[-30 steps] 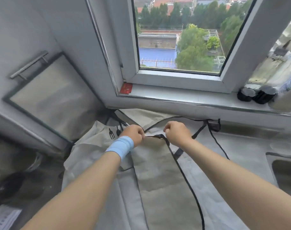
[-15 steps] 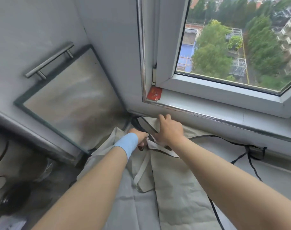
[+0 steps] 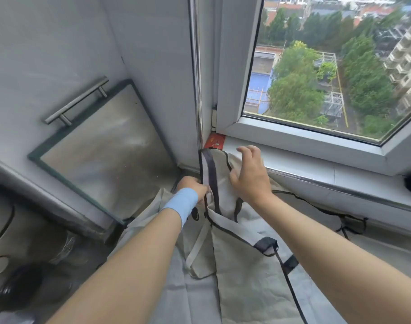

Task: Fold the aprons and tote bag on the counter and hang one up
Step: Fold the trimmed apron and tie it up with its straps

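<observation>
Pale grey apron (image 3: 242, 272), black-trimmed, creased, its top end upright.

Kitchen corner, daylight only: flat and grey-white, coming through the window (image 3: 316, 78) ahead of me on the right. White frame; the glass looks down on treetops, a blue roof and apartment blocks. A white sill (image 3: 328, 164) runs beneath it, with a red sticker (image 3: 214, 141) at its left end, just beside a vertical chrome trim strip (image 3: 196, 66). To my left is a pale grey wall (image 3: 59, 38). A glass panel (image 3: 101, 150) with a brushed-metal bar handle (image 3: 77, 100) stands tilted in the corner. Grey counter (image 3: 387, 247) lies below the sill.
</observation>
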